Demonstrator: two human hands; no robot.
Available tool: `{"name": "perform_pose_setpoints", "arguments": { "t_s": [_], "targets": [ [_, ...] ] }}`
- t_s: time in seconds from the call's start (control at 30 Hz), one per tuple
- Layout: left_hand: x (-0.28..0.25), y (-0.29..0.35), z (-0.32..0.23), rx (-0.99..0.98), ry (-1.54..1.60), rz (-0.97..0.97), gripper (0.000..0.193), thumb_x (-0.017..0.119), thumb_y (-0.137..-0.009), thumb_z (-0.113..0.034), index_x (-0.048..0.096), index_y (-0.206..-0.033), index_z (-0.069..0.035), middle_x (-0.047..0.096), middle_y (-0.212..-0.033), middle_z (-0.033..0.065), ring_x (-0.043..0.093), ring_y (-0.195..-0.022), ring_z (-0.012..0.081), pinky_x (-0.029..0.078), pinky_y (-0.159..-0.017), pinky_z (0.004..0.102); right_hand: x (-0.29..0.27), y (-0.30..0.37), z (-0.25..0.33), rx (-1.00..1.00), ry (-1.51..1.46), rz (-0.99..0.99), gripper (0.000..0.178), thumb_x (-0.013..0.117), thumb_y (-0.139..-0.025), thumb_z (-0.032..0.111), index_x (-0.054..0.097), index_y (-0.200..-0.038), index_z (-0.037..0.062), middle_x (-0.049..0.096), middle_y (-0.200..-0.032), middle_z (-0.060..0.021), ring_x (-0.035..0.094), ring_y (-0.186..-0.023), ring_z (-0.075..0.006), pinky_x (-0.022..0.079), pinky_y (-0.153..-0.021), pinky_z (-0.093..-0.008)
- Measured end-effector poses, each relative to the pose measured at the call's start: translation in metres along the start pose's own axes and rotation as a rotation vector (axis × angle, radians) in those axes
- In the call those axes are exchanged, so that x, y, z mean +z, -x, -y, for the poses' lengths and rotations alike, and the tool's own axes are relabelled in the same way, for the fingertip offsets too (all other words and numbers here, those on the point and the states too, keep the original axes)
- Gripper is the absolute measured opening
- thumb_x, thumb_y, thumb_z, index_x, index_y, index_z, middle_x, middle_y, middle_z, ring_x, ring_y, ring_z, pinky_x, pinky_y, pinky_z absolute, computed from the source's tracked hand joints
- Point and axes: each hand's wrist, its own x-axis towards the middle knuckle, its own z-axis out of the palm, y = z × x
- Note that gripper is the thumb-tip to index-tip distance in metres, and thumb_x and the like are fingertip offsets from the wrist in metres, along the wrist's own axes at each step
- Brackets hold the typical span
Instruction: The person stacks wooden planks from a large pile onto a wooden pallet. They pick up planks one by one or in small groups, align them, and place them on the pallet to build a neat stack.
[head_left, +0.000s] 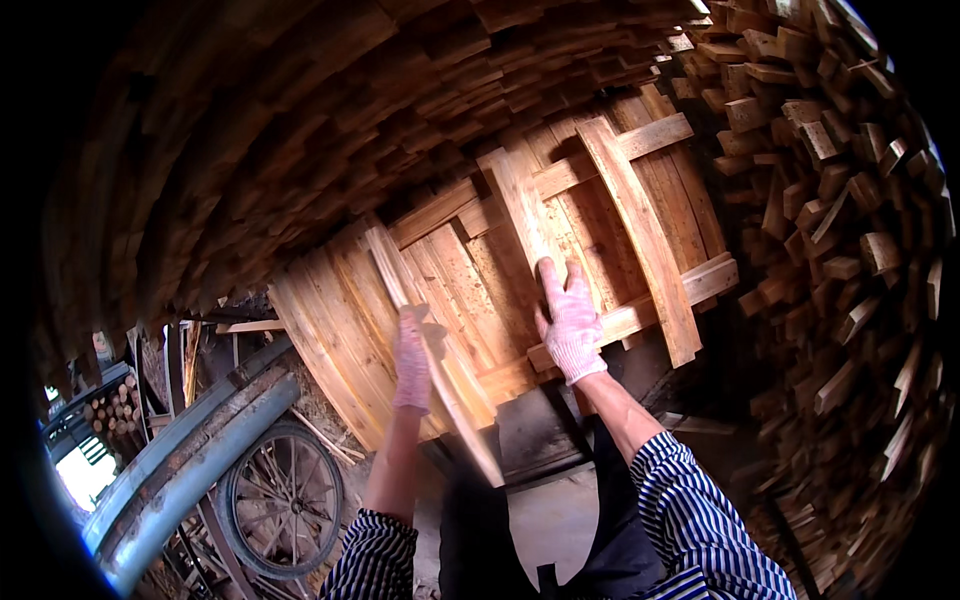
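In a pale knitted glove, my left hand (411, 365) is closed around a narrow wooden slat (386, 262), blurred by motion, that slants over the left part of a wooden board assembly (335, 325). My right hand (572, 325), gloved in pinkish knit, lies over the near part of a wider wooden board (518, 195). Its thumb is at the board's left side and its fingers reach over the top and right; its underside is hidden. To the right, another crosswise board (640, 235) lies over two long rails, the nearer one (712, 280) projecting past it.
Stacked wood pieces rise behind the assembly (400, 90), and a pile of short wooden pieces (830, 240) stands on the right. At lower left are a spoked wheel (282, 500) and curved blue-grey metal rails (200, 455). My legs (480, 540) are just below the work.
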Motion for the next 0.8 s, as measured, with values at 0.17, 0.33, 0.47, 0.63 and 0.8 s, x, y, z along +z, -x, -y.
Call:
{"name": "perform_pose_setpoints", "arguments": {
  "t_s": [0.17, 0.33, 0.47, 0.63, 0.8],
  "targets": [
    [-0.063, -0.047, 0.025, 0.013, -0.002, 0.026, 0.071, 0.042, -0.104, -0.066, 0.063, -0.134, -0.005, 0.071, -0.093, 0.0097, 0.067, -0.075, 0.0163, 0.055, -0.064, 0.0296, 0.024, -0.031, -0.008, -0.052, -0.063, -0.081, 0.083, 0.073, -0.078, 0.004, 0.045, -0.153, 0.022, 0.045, -0.149, -0.0324, 0.054, -0.127, -0.0492, 0.049, -0.105, -0.0476],
    [-0.091, -0.066, 0.035, -0.094, 0.083, 0.078, 0.076, 0.04, -0.102, -0.072, 0.066, -0.128, -0.005, 0.07, -0.094, 0.0112, 0.067, -0.082, 0.0188, 0.057, -0.071, 0.0327, 0.042, -0.013, 0.037, -0.023, -0.089, -0.113, 0.081, 0.076, -0.077, 0.008, 0.048, -0.151, 0.0247, 0.051, -0.144, -0.028, 0.057, -0.122, -0.045, 0.05, -0.102, -0.0489],
    [-0.092, -0.062, 0.028, -0.083, 0.206, 0.103, 0.076, 0.042, -0.101, -0.072, 0.065, -0.131, -0.006, 0.071, -0.102, 0.0124, 0.068, -0.086, 0.0212, 0.059, -0.075, 0.0348, 0.094, -0.002, 0.092, -0.13, -0.197, -0.042, 0.065, 0.07, -0.088, 0.019, 0.051, -0.149, 0.0259, 0.046, -0.151, -0.0272, 0.055, -0.13, -0.0439, 0.051, -0.105, -0.0489],
    [-0.083, -0.047, 0.004, -0.141, 0.239, 0.114, 0.077, 0.043, -0.101, -0.07, 0.059, -0.141, -0.006, 0.069, -0.119, 0.0131, 0.067, -0.101, 0.0238, 0.058, -0.088, 0.0361, 0.118, 0.015, 0.123, -0.115, -0.361, 0.114, 0.061, 0.052, -0.101, 0.034, 0.041, -0.154, 0.0065, 0.039, -0.156, -0.0307, 0.053, -0.135, -0.0371, 0.051, -0.105, -0.0467],
    [-0.027, -0.009, -0.012, -0.06, 0.191, 0.081, 0.094, 0.043, -0.098, -0.076, 0.039, -0.156, -0.003, 0.042, -0.159, 0.0159, 0.039, -0.146, 0.0309, 0.034, -0.121, 0.0379, 0.088, 0.078, 0.128, -0.273, -0.591, 0.187, 0.091, 0.069, -0.092, 0.045, 0.025, -0.164, 0.0115, 0.036, -0.162, -0.0247, 0.035, -0.151, -0.0345, 0.036, -0.122, -0.0461]
  ]
}}
